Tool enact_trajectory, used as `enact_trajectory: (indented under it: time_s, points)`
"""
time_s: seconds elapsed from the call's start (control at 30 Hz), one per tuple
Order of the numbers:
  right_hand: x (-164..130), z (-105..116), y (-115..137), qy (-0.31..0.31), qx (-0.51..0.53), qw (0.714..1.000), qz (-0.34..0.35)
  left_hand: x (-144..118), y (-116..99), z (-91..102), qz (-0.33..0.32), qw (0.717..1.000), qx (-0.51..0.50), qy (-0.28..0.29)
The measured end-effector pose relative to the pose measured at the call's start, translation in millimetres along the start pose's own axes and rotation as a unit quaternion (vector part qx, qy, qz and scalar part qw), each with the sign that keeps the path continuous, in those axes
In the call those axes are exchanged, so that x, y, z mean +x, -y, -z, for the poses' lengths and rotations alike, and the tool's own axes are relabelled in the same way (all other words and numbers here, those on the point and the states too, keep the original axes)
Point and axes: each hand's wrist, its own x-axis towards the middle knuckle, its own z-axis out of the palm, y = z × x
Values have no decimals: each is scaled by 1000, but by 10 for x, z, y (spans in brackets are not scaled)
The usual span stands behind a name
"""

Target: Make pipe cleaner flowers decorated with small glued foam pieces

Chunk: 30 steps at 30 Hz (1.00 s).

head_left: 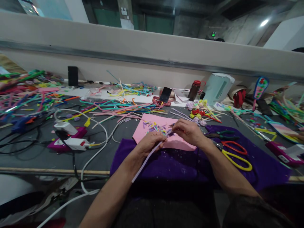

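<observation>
A pale lavender pipe cleaner (pixel 146 161) slants down and left from my left hand (pixel 152 141), whose thumb and fingers are closed on its upper part. Close by on the right, the fingertips of my right hand (pixel 187 130) pinch the upper end of the same pipe cleaner. A small dark tip shows beside those fingertips, too small to name. Beneath both hands lies a pink sheet (pixel 182 145), strewn with short cut pieces of purple, yellow and green pipe cleaner (pixel 154 126). The sheet rests on a purple cloth (pixel 152 161).
Scissors with red and yellow handles (pixel 234 155) and dark green-handled pliers (pixel 223 135) lie right of my right hand. Long pipe cleaners (pixel 118 107) spread behind the sheet. A phone (pixel 165 94), bottle (pixel 195 90) and kettle (pixel 217 88) stand further back. White cables (pixel 104 126) trail left.
</observation>
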Motion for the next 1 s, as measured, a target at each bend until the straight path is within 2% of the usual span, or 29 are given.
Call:
enact_trajectory:
  time_s: [0.53, 0.87, 1.0]
  points:
    - [-8, -105, -2, -58, -110, 991, 57, 22, 19, 49, 17, 999, -16, 22]
    - [-38, -111, -73, -41, -95, 993, 63, -1, -2, 32, 25, 999, -37, 9]
    - [-59, -108, -102, -63, -69, 993, 68, 13, 11, 52, 28, 998, -53, -7]
